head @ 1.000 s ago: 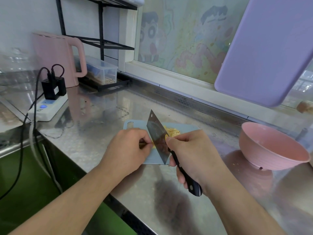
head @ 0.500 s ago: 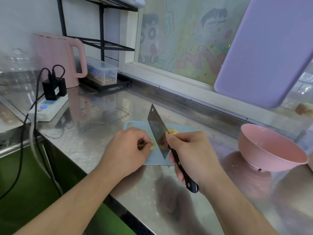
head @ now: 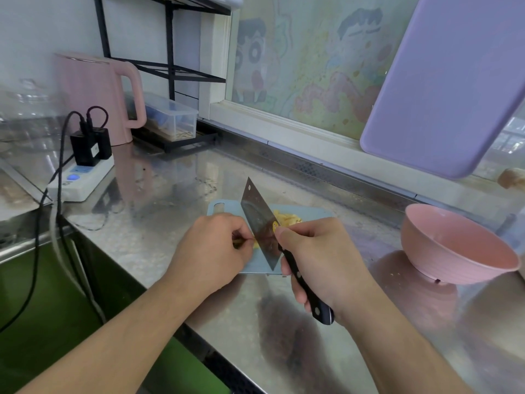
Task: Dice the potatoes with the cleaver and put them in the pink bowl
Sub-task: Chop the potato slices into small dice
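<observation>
The right hand (head: 321, 257) grips the cleaver (head: 261, 223), still chopping; the left hand's (head: 213, 245) fingers pinch a shrinking potato (head: 255, 243) on the board (head: 312, 213). Diced pieces (head: 287, 217) lie behind the cleaver; the bowl (head: 454, 245) waits right of the board.

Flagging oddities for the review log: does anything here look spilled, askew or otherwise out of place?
Little stands out. A few pale crumbs lie on the steel counter near the pink bowl, which sits tilted toward the camera and looks empty.
</observation>
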{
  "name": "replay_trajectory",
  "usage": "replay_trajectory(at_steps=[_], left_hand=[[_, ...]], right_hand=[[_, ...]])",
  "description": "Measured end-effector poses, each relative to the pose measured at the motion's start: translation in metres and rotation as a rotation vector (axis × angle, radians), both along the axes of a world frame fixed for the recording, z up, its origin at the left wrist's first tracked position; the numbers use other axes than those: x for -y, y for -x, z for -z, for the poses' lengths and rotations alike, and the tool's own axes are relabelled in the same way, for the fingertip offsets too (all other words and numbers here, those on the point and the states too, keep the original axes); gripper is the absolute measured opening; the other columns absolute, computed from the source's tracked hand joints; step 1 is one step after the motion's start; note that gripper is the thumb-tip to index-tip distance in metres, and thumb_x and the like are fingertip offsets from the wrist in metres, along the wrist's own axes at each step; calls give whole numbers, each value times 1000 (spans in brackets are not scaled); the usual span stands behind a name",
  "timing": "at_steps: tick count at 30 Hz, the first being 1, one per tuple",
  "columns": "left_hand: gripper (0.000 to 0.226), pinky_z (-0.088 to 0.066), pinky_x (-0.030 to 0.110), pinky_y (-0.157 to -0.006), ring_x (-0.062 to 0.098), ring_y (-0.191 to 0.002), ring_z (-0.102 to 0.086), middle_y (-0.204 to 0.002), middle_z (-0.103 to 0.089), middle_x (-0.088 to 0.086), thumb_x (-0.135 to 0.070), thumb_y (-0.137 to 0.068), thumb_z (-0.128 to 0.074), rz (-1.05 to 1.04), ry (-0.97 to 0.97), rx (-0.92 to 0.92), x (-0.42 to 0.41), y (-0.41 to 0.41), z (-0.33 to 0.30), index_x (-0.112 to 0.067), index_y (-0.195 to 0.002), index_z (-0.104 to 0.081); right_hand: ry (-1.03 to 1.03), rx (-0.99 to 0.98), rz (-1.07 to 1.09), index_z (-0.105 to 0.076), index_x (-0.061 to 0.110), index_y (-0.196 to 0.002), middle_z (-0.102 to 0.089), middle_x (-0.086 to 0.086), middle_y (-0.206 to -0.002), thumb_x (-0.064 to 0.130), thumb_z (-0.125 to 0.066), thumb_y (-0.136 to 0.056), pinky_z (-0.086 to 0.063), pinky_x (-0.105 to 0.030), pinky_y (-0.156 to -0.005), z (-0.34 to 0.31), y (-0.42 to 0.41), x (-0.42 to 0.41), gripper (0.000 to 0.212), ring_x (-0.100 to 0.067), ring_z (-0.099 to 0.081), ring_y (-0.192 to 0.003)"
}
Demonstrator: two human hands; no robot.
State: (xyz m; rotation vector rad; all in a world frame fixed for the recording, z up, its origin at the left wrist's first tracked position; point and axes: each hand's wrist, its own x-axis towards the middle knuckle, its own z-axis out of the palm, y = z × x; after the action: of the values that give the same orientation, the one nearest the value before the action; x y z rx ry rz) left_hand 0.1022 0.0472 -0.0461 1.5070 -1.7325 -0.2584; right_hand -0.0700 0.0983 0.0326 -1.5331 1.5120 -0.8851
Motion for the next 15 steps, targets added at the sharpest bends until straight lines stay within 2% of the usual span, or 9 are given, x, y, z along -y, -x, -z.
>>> replay_trajectory(at_steps=[2,5,9,11,15], left_hand=[[11,-61,36,-72,4,-78,-67,-80,-70,-22,-28,-85,-78,3,-5,2,0,0,-1,-34,-76,-74],[12,-60,36,-72,4,-78,-67,-79,-70,-21,-26,-85,-77,9,4,12,-1,0,-2,-32,-76,-75],[10,-61,36,-71,4,-77,-68,-78,-71,-21,-27,-85,-77,9,-14,9,-1,0,-2,-33,-77,-75],[10,-61,36,-71,4,-77,-68,-79,-71,-20,-28,-84,-77,15,-25,-4,-1,-1,-2,-34,-77,-75],[10,-60,34,-71,2,-78,-67,-79,-71,-21,-29,-84,-77,14,-48,-28,-2,-1,-4,-35,-77,-75]], right_hand=[[-22,-24,8,-60,1,-68,-54,-9,-46,28,-55,-104,-42,-27,-37,-2,2,-1,45,-22,-43,-27],[-52,-48,15,-63,-4,-78,-59,-21,-56,27,-53,-103,-44,-28,-38,-5,2,-2,41,-24,-46,-30],[-46,-81,26,-59,-1,-72,-51,-7,-39,26,-52,-104,-39,-21,-34,-1,-6,-1,43,-20,-43,-23],[-23,-81,21,-57,2,-67,-48,-8,-37,27,-51,-104,-37,-19,-34,2,-11,1,44,-19,-42,-22],[33,-50,12,-56,0,-68,-47,-5,-36,26,-51,-106,-33,-18,-32,8,-12,3,47,-20,-42,-22]])
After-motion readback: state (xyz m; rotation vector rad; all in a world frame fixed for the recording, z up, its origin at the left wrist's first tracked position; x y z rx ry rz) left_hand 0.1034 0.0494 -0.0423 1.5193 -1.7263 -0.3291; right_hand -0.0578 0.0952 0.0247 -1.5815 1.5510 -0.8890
